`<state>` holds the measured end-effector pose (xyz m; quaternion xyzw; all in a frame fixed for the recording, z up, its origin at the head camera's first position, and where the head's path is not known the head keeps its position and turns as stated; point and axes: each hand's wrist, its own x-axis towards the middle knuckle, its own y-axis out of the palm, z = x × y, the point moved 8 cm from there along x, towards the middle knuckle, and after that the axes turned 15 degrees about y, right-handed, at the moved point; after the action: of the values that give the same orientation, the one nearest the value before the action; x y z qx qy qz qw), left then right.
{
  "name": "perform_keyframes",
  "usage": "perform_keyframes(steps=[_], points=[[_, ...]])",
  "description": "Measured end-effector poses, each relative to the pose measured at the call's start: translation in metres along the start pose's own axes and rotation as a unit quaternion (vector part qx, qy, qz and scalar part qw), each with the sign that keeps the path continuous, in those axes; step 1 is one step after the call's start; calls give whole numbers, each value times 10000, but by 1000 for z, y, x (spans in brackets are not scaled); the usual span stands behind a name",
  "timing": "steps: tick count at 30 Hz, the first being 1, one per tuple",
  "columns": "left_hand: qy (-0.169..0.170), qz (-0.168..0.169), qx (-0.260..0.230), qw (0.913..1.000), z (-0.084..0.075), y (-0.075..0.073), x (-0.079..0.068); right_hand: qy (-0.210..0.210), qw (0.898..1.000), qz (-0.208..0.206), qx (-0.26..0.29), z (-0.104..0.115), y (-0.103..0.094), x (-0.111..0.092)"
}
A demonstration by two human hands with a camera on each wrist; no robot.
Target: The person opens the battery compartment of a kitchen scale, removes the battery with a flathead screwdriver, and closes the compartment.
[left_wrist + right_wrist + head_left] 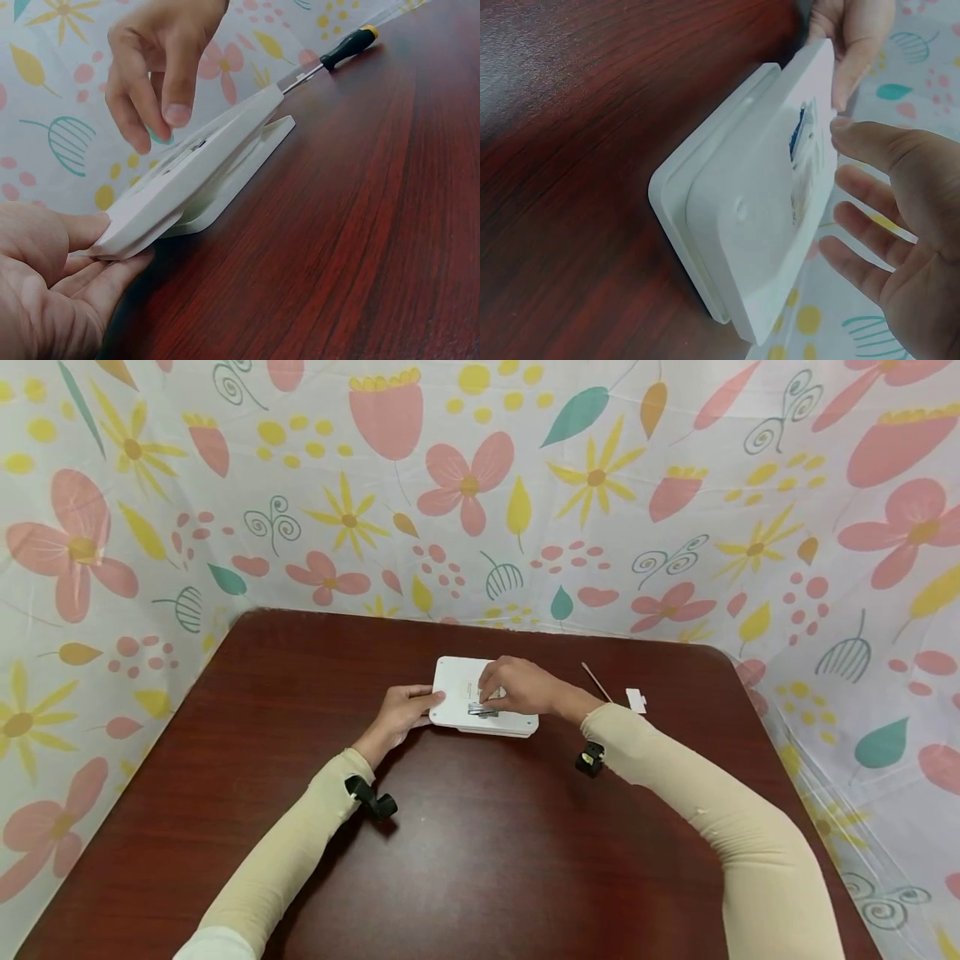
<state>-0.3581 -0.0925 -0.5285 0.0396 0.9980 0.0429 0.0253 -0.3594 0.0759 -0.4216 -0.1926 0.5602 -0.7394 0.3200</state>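
Note:
A flat white device (453, 677), with two layers like a kitchen scale turned face down, lies tilted at the middle of the table. My left hand (397, 714) holds its left edge, thumb on top and fingers underneath. In its upturned face is a recess (802, 142) showing something blue; silvery parts appear there in the head view. Over this recess hovers my right hand (521, 685). Both wrist views show its fingers loosely extended, thumb apart from them, with nothing visible between. The thumb tip (842, 124) is close to the device's face.
To the right lies a screwdriver (349, 49) with a black and yellow handle, its shaft (596, 681) partly behind my right wrist in the head view. A small white cover (636, 700) sits beside it. Flowered cloth (468, 485) hangs behind the dark wooden table (465, 860).

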Motion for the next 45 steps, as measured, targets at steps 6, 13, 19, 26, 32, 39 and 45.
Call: perform_keyframes(steps=[6,13,19,26,32,39,45], points=[[-22,-14,32,10000,0,1,0,-114,9997,4,-225,4,9,5],[-40,-19,22,10000,1,0,0,-265,9979,-48,-588,9,17,9],[-37,-12,-24,10000,0,0,0,-166,9956,58,-924,12,18,13],[-17,-7,-87,10000,-1,0,1,195,9933,304,-1098,12,18,16],[12,29,-73,10000,-1,0,2,225,9903,462,-1292,16,17,19],[8,14,-129,9999,0,0,2,162,9872,556,-1488,18,20,20],[22,-27,-239,9997,0,3,2,250,9877,684,-1384,16,20,21]])
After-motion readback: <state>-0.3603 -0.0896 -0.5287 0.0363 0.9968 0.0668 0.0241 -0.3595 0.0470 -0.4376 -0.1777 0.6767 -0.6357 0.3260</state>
